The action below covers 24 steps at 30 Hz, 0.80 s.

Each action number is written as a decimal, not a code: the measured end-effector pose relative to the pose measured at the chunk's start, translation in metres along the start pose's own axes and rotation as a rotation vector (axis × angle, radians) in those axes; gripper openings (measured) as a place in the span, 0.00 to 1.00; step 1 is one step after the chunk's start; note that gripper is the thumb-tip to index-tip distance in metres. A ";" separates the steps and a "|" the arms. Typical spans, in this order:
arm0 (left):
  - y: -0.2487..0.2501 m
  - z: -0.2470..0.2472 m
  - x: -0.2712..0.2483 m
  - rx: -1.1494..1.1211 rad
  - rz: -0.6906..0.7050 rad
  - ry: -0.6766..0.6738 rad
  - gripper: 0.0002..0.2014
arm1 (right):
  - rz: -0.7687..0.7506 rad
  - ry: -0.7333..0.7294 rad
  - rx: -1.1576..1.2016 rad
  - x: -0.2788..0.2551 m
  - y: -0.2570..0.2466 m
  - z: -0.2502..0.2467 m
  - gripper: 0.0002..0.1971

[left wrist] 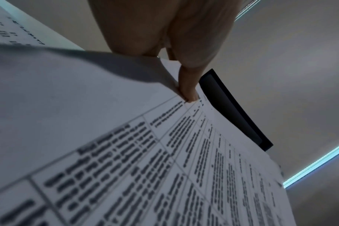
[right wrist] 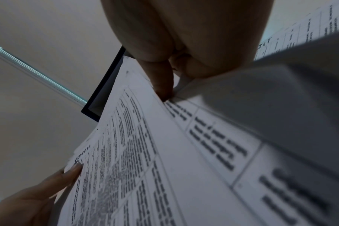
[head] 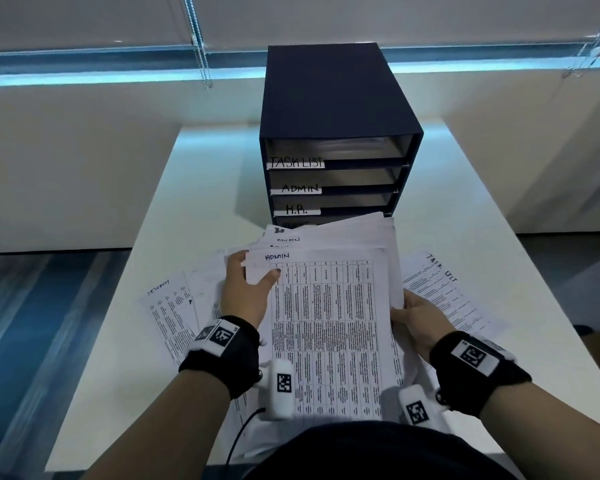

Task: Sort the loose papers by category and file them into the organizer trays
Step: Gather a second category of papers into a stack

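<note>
I hold a stack of printed papers (head: 329, 317) with both hands above the white table (head: 201, 174); the top sheet is marked ADMIN. My left hand (head: 246, 292) pinches the stack's upper left corner, thumb on top (left wrist: 188, 90). My right hand (head: 416, 317) grips the right edge, thumb on the sheet (right wrist: 162, 85). Behind the stack stands the dark blue organizer (head: 336, 109) with trays labelled TASK LIST, ADMIN and H.R.; the lowest label is hidden by the papers.
Loose sheets lie on the table: one marked SECURITY (head: 168, 317) at the left, one marked TASK LIST (head: 447, 292) at the right. The table's edges drop to a blue-striped floor (head: 32, 306) on the left. A low white wall (head: 66, 161) runs behind.
</note>
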<state>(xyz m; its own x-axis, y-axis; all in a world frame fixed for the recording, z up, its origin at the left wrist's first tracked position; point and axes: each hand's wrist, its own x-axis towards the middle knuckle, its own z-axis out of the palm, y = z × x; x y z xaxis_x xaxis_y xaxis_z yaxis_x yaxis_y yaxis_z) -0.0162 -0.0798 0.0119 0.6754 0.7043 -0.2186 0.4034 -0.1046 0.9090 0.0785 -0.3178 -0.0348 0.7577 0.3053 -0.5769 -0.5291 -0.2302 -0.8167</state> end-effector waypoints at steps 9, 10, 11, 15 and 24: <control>-0.017 -0.002 -0.003 -0.113 0.109 0.075 0.22 | 0.006 0.064 0.038 0.008 0.008 -0.002 0.13; -0.017 -0.002 -0.003 -0.112 0.110 0.084 0.20 | 0.013 0.072 0.037 0.008 0.009 -0.004 0.13; -0.018 -0.002 -0.002 -0.106 0.121 0.101 0.17 | 0.023 0.082 0.038 0.010 0.012 -0.006 0.13; -0.024 -0.002 -0.002 -0.019 0.165 0.149 0.10 | 0.074 0.109 0.060 0.015 0.020 -0.010 0.15; -0.027 -0.003 -0.018 0.274 0.198 -0.230 0.06 | 0.110 0.134 0.083 0.018 0.026 -0.015 0.16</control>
<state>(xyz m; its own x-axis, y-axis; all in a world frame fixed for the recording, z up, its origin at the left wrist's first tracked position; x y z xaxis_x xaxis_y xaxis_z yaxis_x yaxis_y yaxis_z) -0.0415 -0.0877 -0.0074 0.8645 0.4794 -0.1513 0.3806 -0.4276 0.8200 0.0839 -0.3321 -0.0659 0.7350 0.1550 -0.6601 -0.6367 -0.1769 -0.7505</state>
